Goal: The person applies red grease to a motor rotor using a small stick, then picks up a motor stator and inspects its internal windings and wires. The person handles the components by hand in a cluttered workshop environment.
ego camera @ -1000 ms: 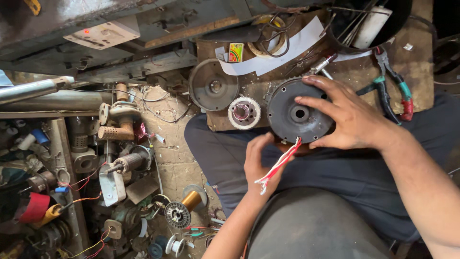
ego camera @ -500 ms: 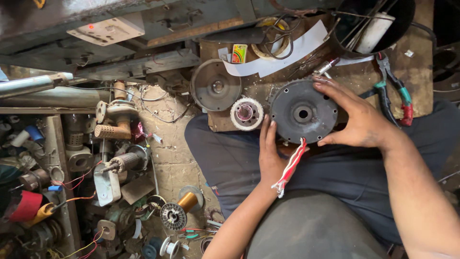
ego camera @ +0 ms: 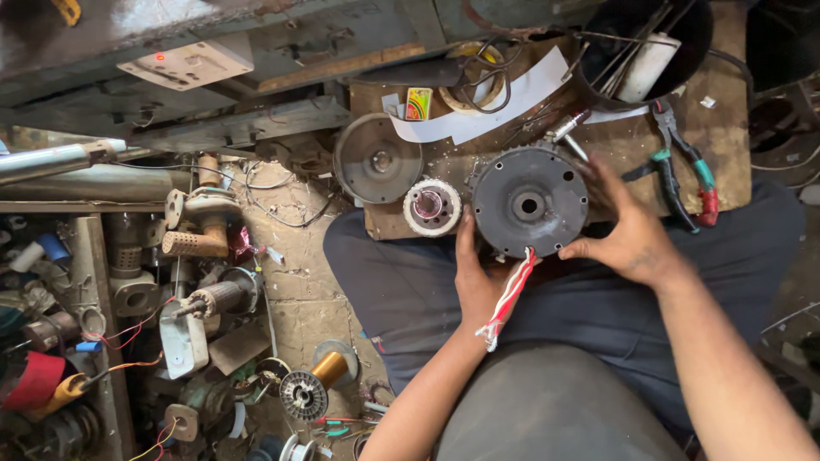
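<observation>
- We see a wooden work board (ego camera: pixel 726 171) lying across the person's lap, which is clad in dark trousers (ego camera: pixel 410 290); the board carries most of the parts.
- To the left, a dusty floor holds a heap of old motor parts (ego camera: pixel 205 299), among them wound armatures and loose wires.
- At the board's far right corner we find a black bucket (ego camera: pixel 675 26) with sticks and a white tube standing in it.
- The round dark motor housing (ego camera: pixel 530 203) rests on the near edge of the board, flat face up, with a hole at its centre.
- Our right hand (ego camera: pixel 628 235) is spread wide, fingers splayed against the housing's right side and thumb at its lower rim.
- Our left hand (ego camera: pixel 477 282) lies palm up under the housing's lower left edge, fingers stretched along the rim, loosely open.
- A bundle of red and white wires (ego camera: pixel 510 297) comes out from the housing's bottom edge and falls across the left palm.
- A second dark disc cover (ego camera: pixel 377 160) sits on the board, left of the housing.
- Between those two we see a small white-rimmed rotor (ego camera: pixel 431 207).
- Pliers with green and red grips (ego camera: pixel 683 171) lie right of the right hand.
</observation>
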